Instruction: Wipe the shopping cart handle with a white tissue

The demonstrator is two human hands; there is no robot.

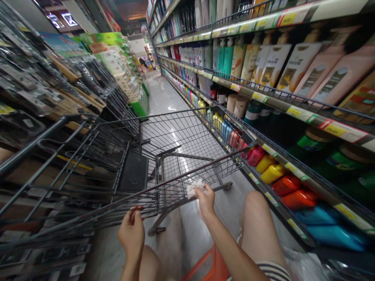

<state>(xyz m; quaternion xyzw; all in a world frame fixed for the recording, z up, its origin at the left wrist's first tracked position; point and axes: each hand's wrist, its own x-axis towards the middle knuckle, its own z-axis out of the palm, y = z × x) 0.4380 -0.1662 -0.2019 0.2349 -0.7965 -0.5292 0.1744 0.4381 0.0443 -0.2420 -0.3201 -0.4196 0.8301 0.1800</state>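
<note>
My right hand (206, 201) pinches a crumpled white tissue or wipe (195, 188) against the near side of a grey wire shopping cart (187, 171). The cart stands across in front of me, its basket bare wire with the floor showing through. My left hand (132, 231) is further left, by the lower wires of the same side. Its fingers are curled in and pressed together; whether they grip anything is hidden.
Shelves of shampoo bottles (272, 64) and colourful bottles (272, 171) line the right. Packaged goods (35, 74) hang on the left, with a green display (139, 105) beyond. An orange plastic stool (209, 265) is below me, between my knees. The aisle floor (164, 93) runs ahead.
</note>
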